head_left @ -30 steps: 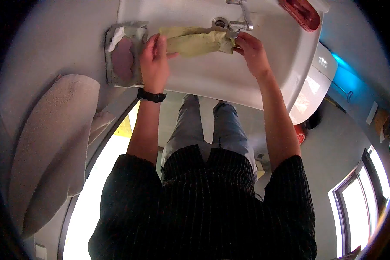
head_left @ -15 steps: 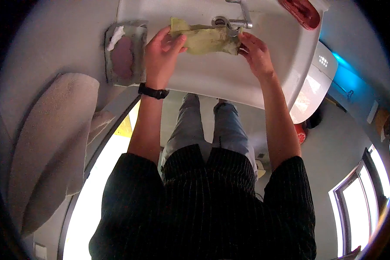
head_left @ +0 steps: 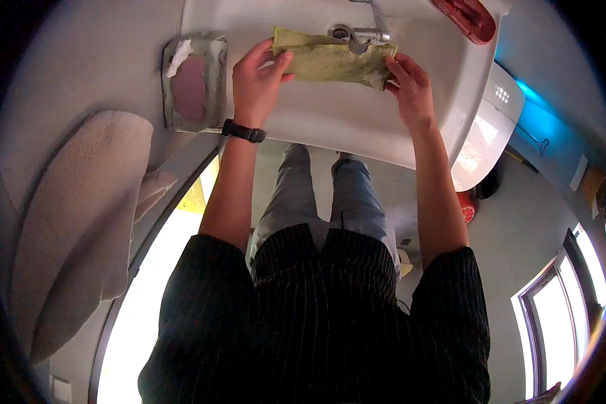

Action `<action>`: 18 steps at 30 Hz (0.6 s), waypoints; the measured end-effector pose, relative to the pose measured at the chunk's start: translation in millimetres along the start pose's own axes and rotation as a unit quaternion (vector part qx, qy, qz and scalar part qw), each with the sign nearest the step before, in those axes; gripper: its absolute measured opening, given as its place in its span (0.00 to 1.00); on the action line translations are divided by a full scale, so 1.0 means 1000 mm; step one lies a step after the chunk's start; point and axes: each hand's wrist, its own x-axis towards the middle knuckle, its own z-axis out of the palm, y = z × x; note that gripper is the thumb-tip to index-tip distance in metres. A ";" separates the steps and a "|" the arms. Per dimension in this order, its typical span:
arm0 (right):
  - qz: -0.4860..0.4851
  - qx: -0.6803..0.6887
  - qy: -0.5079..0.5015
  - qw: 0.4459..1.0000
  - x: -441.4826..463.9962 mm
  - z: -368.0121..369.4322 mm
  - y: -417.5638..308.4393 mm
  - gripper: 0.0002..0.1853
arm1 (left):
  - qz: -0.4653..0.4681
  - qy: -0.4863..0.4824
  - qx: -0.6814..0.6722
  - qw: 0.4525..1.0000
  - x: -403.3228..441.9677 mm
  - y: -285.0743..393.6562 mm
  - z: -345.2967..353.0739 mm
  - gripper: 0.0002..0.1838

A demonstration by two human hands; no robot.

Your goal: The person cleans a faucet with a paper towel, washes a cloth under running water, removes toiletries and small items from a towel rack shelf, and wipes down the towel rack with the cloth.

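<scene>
Yellow-green cloth (head_left: 330,66) sits opened out over the sink (head_left: 323,111) by the tap (head_left: 374,34), ends pinched in left hand (head_left: 254,84) and right hand (head_left: 412,87), and I see it spread but not set down.

A beige towel (head_left: 81,215) hangs at the left. Up and to the right of the towel is a grey tray (head_left: 216,84) with a pink piece (head_left: 189,87) and a crumpled white piece (head_left: 179,58) in it. Just below the towel is a white wall plate (head_left: 62,389). Well apart from the towel, across to its right, are a red dish (head_left: 466,19), a glossy white fixture (head_left: 479,148), a red round object (head_left: 466,207) and, lowest, a window (head_left: 555,323).
</scene>
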 end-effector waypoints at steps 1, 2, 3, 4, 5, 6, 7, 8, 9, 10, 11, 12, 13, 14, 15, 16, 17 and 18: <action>0.000 0.018 -0.007 1.000 0.001 -0.001 0.001 0.13 | 0.004 0.000 -0.007 1.000 0.001 -0.003 0.000 0.22; 0.000 0.018 -0.007 1.000 0.001 -0.002 0.001 0.13 | 0.004 0.000 -0.007 1.000 0.003 -0.007 0.000 0.22; 0.004 0.034 -0.015 0.999 0.002 -0.002 0.000 0.12 | 0.019 0.001 0.008 1.000 0.004 -0.008 0.001 0.22; 0.009 0.051 -0.023 0.998 0.002 -0.002 -0.001 0.11 | 0.033 0.001 0.022 0.999 0.005 -0.010 0.001 0.23; 0.009 0.051 -0.023 0.998 0.003 -0.001 0.000 0.11 | 0.033 0.001 0.022 0.999 0.006 -0.011 0.001 0.23; 0.017 0.095 -0.037 0.995 0.003 0.002 0.000 0.10 | 0.064 -0.013 0.078 0.995 0.006 -0.008 0.003 0.25; 0.024 0.139 -0.052 0.989 0.003 0.005 0.001 0.08 | 0.094 -0.028 0.134 0.986 0.006 -0.007 0.005 0.28; 0.024 0.139 -0.051 0.989 0.006 0.008 0.003 0.08 | 0.093 -0.028 0.134 0.986 0.008 -0.009 0.009 0.28; 0.035 0.170 -0.070 0.982 0.010 0.012 0.006 0.08 | 0.186 -0.071 0.214 0.956 0.012 -0.010 0.014 0.30; 0.046 0.201 -0.089 0.974 0.014 0.016 0.008 0.07 | 0.277 -0.112 0.290 0.909 0.014 -0.012 0.018 0.33; 0.046 0.201 -0.090 0.974 0.018 0.020 0.010 0.07 | 0.279 -0.119 0.362 0.882 0.014 -0.014 0.023 0.35; 0.045 0.225 -0.103 0.968 0.021 0.026 0.008 0.08 | 0.279 -0.119 0.362 0.881 0.014 -0.016 0.028 0.35; 0.044 0.249 -0.116 0.960 0.022 0.031 0.007 0.08 | 0.251 -0.104 0.385 0.882 0.014 -0.018 0.034 0.33; 0.043 0.249 -0.117 0.960 0.022 0.036 0.006 0.08 | 0.223 -0.088 0.407 0.881 0.016 -0.019 0.037 0.31; 0.048 0.243 -0.087 0.965 0.021 0.042 0.003 0.09 | 0.213 -0.081 0.408 0.884 0.021 -0.022 0.037 0.24; 0.052 0.235 -0.056 0.969 0.020 0.044 0.001 0.09 | 0.214 -0.082 0.406 0.885 0.027 -0.025 0.037 0.24; 0.052 0.235 -0.055 0.969 0.023 0.042 0.003 0.09 | 0.221 -0.066 0.397 0.889 0.033 -0.028 0.037 0.20; 0.041 0.237 -0.059 0.969 0.026 0.039 0.005 0.09 | 0.228 -0.050 0.388 0.892 0.036 -0.027 0.035 0.17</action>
